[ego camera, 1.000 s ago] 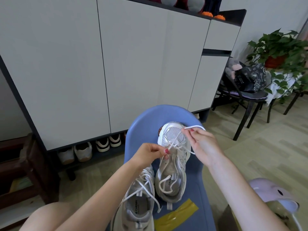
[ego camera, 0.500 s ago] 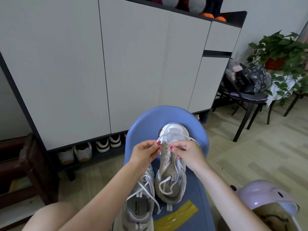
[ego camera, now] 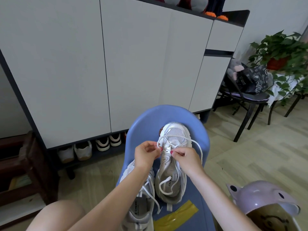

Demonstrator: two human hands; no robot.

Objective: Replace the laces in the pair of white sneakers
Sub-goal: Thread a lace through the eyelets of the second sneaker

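Pale cabinet doors [ego camera: 70, 64] are filling the background, and in front of them a blue chair [ego camera: 141, 127] is carrying both white sneakers side by side on its seat. On the right-hand sneaker [ego camera: 173, 157], toe pointing away from the person, a white lace [ego camera: 196, 144] is looping over the mesh toe and trailing down the shoe's outer side, with more of it curling loose inside the heel opening. Both hands are now working close together over the lowest eyelets: the left hand [ego camera: 146, 154] is pinching the lace at the shoe's left edge, fingers curled tight, while the right hand [ego camera: 186, 157] is pinching another stretch at the centre of the tongue. A second ago the right hand was out beyond the toe, drawing a length of lace taut; it has since come in to meet the left, and the slack has dropped into a wide loop. That suggests one pull is finished and the next eyelet is being fed, so this shoe is only at its first rows. The left-hand sneaker [ego camera: 141, 197], nearer the person, is lying laced, partly under the left forearm. Further out, yellow tape [ego camera: 176, 215] is stuck to the seat, a lilac helmet [ego camera: 266, 195] is sitting at the right, and shoes [ego camera: 83, 150] are lining the gap under the cabinet.
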